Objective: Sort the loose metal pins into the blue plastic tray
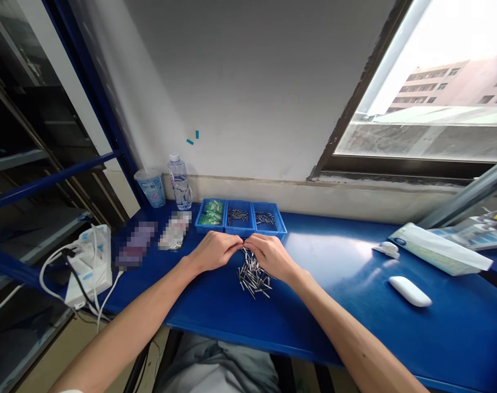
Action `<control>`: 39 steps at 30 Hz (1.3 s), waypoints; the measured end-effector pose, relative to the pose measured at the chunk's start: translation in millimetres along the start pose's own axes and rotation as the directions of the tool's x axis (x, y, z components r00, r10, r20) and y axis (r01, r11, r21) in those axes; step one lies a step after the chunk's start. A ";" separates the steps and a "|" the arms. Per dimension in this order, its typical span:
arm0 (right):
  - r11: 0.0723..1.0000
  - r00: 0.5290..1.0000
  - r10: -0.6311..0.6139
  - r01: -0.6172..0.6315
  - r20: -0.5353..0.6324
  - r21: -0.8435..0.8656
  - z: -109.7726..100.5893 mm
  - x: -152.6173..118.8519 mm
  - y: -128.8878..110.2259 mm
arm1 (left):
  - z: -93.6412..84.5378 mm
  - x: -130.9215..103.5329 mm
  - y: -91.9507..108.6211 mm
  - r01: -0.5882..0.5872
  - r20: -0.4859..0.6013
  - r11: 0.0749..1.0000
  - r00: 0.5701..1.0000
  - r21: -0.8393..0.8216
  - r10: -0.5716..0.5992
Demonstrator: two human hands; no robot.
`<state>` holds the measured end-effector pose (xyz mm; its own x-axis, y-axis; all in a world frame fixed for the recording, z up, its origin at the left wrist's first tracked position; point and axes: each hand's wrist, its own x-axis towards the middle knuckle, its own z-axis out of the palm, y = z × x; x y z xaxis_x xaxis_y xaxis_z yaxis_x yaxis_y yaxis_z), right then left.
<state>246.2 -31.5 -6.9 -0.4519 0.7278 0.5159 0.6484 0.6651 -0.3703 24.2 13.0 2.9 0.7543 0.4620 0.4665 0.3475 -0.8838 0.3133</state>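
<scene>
Both my left hand (pixel 216 252) and right hand (pixel 272 255) curl together mid-frame, whether gripping anything I cannot tell; light fingertip pressure should suit the slim metal pins (pixel 254 278) just below.

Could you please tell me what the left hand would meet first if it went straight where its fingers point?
The left hand would probably meet the right hand first; whether they touch now is unclear.

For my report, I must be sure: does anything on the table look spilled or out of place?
No liquid spill shows. The loose heap of metal pieces might look odd: it lies directly on the tabletop, while other metal pieces sit in blue trays.
</scene>
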 end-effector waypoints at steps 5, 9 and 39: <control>0.998 0.997 -0.055 0.055 -0.047 0.011 -4.8 -0.1 5.7 | -4.6 -0.7 -3.8 0.070 0.006 0.996 0.998 -0.064 -0.069; 1.000 0.987 -0.018 0.019 -0.158 0.003 -24.1 -4.8 23.7 | -14.0 -2.9 -12.9 0.153 -0.060 0.974 0.985 -0.166 -0.165; 0.934 0.947 0.221 -0.137 0.234 -0.331 -25.0 0.8 -5.3 | 6.2 -0.1 -10.2 0.225 0.129 0.974 0.966 0.024 -0.226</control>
<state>257.7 -38.7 14.7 -0.4274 0.8754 0.2261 0.8700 0.4662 -0.1606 24.0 21.5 -5.4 0.7213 0.6365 0.2730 0.5216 -0.7586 0.3906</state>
